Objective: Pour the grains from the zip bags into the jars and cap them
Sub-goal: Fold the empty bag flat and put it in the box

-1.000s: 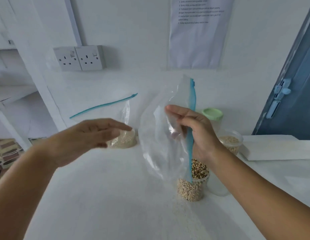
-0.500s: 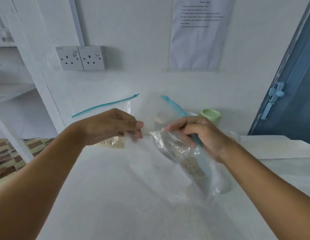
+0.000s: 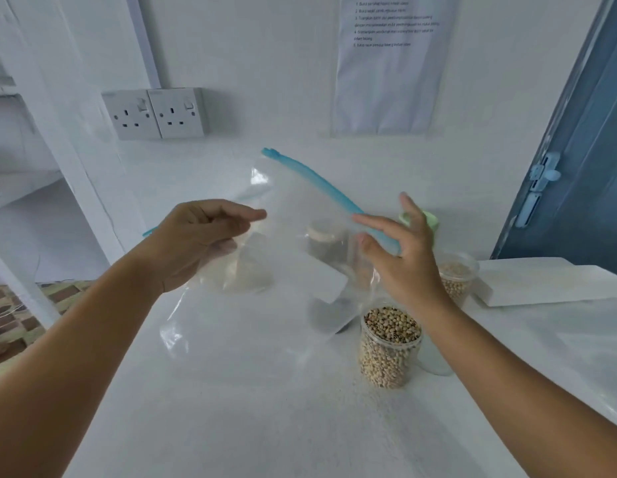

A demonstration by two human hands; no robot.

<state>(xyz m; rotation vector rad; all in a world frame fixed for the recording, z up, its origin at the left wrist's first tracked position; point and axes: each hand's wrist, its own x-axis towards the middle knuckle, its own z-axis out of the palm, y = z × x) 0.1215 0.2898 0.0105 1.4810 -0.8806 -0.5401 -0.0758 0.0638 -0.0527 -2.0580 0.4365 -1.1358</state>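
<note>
An empty clear zip bag (image 3: 286,257) with a blue zip strip (image 3: 310,177) hangs above the white table (image 3: 231,408) between my hands. My left hand (image 3: 200,239) pinches its left side with curled fingers. Fingers spread and straight, my right hand (image 3: 400,257) touches the lower end of the blue strip. An uncapped jar full of speckled beans (image 3: 390,350) stands below my right wrist. Behind that hand stand a second open jar of pale grains (image 3: 459,277) and a green lid (image 3: 433,219). A jar with a beige lid (image 3: 322,236) shows through the bag.
A second zip bag holding white grains (image 3: 248,276) stands behind my left hand. A translucent container (image 3: 436,362) sits right of the bean jar. White folded paper (image 3: 541,282) lies at the right. Loose grains dust the table front. The table edge drops off at the left.
The bag has swung up from over the bean jar and spread out flat. My left hand has taken hold of its left side. My right hand's fingers have straightened off the strip.
</note>
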